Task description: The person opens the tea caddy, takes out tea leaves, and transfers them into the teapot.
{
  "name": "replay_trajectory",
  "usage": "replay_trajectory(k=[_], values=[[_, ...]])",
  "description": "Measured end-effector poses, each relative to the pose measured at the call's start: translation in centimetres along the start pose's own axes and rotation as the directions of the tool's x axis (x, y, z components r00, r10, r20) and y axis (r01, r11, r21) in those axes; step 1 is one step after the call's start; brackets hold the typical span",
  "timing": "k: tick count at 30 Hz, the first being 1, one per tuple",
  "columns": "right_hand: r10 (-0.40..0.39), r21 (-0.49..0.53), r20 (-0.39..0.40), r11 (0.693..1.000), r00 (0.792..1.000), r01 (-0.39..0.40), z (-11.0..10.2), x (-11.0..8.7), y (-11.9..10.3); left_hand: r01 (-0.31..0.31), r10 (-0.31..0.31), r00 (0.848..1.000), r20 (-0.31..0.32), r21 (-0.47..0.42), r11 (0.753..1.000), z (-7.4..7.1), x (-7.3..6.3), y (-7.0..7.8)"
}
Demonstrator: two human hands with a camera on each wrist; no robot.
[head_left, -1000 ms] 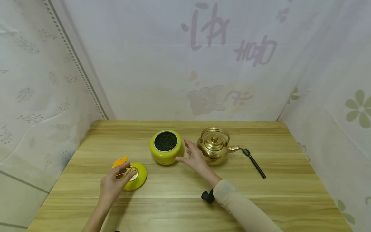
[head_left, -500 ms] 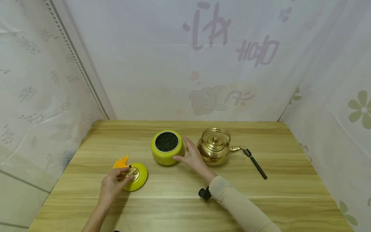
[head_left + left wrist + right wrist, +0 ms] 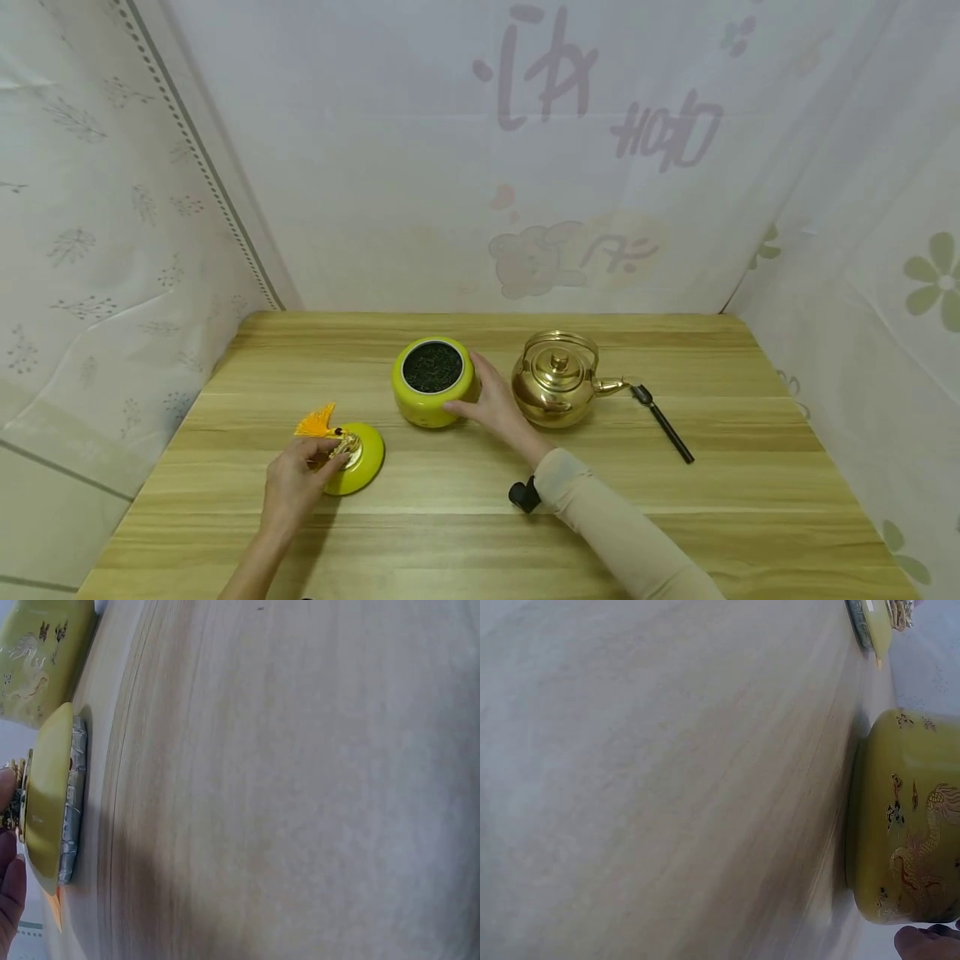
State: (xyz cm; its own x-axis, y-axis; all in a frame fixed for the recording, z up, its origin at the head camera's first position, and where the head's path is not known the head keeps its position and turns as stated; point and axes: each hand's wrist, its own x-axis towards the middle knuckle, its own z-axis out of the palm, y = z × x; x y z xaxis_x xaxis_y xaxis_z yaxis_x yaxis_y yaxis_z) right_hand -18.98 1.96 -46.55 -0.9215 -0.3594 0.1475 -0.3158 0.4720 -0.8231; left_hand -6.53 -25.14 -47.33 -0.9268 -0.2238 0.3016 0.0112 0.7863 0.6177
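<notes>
In the head view my left hand pinches the gold knob of a yellow-green domed lid at the table's left. An orange tassel hangs from the knob. In the left wrist view the lid's underside has a grey wrapped rim and sits at the tabletop. A round yellow-green jar stands uncovered, full of dark dried leaves resembling tea. My right hand is spread against the jar's right side, thumb toward the front; firm contact is unclear. The right wrist view shows a dragon on the jar.
A golden teapot stands right of the jar, close to my right hand, its spout pointing right. Beyond the spout lies a slim dark scoop-like tool. All stand on a wooden table bordered by patterned cloth walls.
My right hand has moved left, closer around the jar's right side. The left hand keeps its pinch on the lid's knob, and the lid has barely shifted.
</notes>
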Motion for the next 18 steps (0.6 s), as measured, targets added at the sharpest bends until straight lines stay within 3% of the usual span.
replay_trajectory(k=[9,18], values=[[0.024,0.012,0.003,1.0,1.0,-0.024,0.12,0.24,-0.12,0.049,-0.049,0.998,-0.029,-0.014,0.999,0.14,0.01,0.29],[0.034,0.023,0.012,0.999,0.999,-0.034,0.23,0.36,-0.04,0.155,-0.154,0.988,0.024,-0.046,0.987,-0.24,0.67,0.74]])
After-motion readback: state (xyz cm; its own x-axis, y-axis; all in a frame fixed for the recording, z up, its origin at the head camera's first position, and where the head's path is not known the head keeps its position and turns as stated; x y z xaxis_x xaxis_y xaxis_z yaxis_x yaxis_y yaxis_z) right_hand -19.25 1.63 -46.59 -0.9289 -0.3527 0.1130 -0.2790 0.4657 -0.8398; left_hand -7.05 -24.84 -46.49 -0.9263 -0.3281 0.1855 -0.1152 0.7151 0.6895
